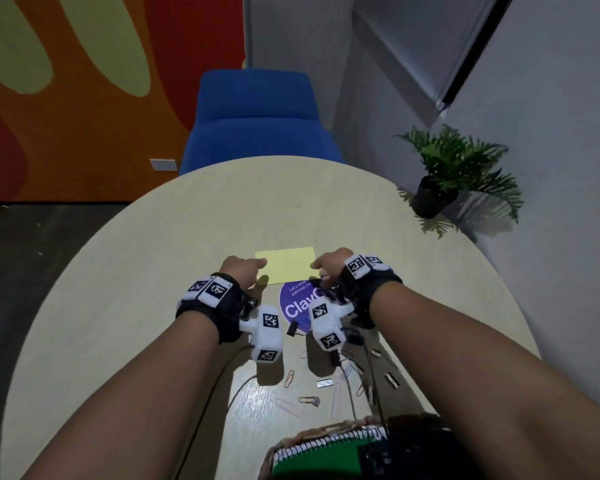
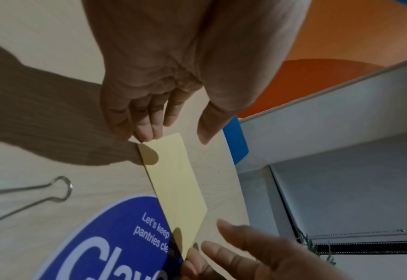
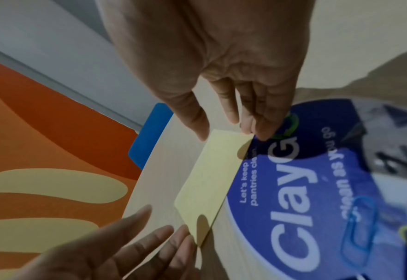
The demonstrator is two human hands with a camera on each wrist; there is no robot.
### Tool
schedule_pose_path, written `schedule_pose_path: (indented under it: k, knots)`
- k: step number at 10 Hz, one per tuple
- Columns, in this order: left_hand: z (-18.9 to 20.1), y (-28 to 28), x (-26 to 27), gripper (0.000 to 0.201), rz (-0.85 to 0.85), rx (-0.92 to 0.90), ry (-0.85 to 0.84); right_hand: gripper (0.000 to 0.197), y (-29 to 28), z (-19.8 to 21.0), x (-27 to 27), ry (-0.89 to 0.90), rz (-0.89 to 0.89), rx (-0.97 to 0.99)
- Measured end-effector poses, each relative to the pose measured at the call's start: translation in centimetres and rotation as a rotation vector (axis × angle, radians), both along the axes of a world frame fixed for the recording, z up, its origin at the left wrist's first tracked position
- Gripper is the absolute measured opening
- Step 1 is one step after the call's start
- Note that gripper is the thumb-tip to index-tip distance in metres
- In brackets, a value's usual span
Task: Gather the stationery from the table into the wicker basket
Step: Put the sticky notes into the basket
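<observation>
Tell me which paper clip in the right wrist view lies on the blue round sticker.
The blue paper clip: it lies flat on the blue round sticker, over its white lettering. The green one sits at the sticker's edge.

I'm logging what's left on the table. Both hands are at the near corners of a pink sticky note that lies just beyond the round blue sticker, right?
Not quite: the sticky note is pale yellow, not pink, as the head view shows. The rest holds: the left hand and right hand are at its near corners, and it lies just beyond the round blue sticker.
</observation>
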State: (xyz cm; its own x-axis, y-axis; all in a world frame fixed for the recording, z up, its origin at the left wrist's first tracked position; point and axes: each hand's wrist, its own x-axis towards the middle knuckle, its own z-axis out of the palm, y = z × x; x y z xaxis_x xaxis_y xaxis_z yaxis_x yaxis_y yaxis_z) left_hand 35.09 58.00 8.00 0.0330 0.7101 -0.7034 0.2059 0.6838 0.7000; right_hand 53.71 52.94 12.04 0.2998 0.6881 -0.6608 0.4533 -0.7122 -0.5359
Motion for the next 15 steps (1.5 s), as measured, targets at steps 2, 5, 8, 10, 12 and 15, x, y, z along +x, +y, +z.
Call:
schedule_pose_path:
  k: [2,5,8,10,12,15]
  knots:
    - [0.5,-1.5,0.6,0.04,0.054,0.111,0.025,0.029,-0.3,-0.3,-0.8,-0.282,0.299,0.055]
    - [-1.4,-7.2,-2.7,0.044,-0.419,0.464,0.348,0.022,-2.5,1.8,0.8,0.158,-0.131,0.206]
    - [-0.9,-10.6,-3.4,0.018,-1.012,1.008,0.713,0.011,-16.8,11.7,4.0,0.234,-0.034,0.388]
    - [-1.0,-11.0,-6.0,0.022,-0.887,0.85,0.767,0.014,-25.3,10.3,0.8,0.203,0.266,0.235]
    - [3.0,-14.1,-8.6,0.021,-0.788,0.782,0.717,0.011,-27.9,6.8,-2.6,0.09,0.19,0.287]
    - [12.4,-30.2,-10.2,0.019,-0.849,1.023,0.417,0.023,-32.7,7.3,-5.4,0.215,-0.027,0.296]
